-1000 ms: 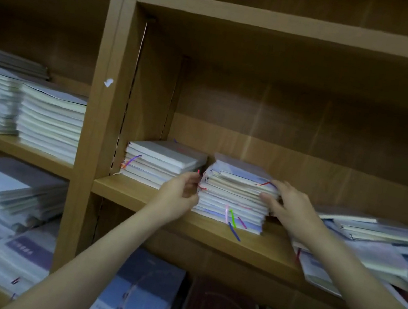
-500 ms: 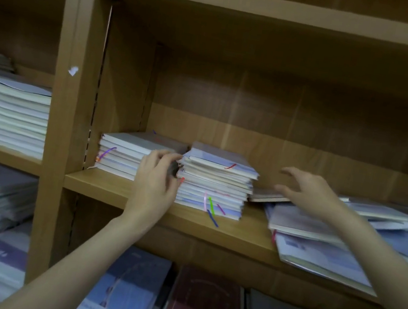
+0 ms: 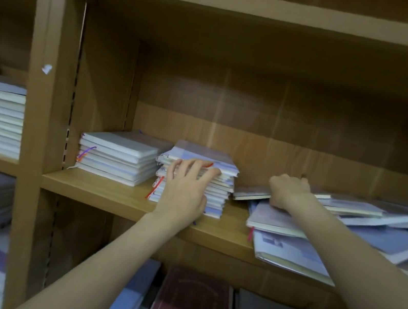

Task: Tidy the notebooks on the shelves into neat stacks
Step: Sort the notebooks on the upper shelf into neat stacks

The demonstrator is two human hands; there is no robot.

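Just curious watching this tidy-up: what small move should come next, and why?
Probably the right hand lifts the notebook it grips off the messy pile and sets it on the middle stack, which the left hand steadies with spread fingers.

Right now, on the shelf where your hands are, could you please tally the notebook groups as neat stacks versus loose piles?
Neat stacks: 2, the left stack and the stack under the left hand.
Loose heaps: 1, the scattered pile at the right hand.
Total: 3
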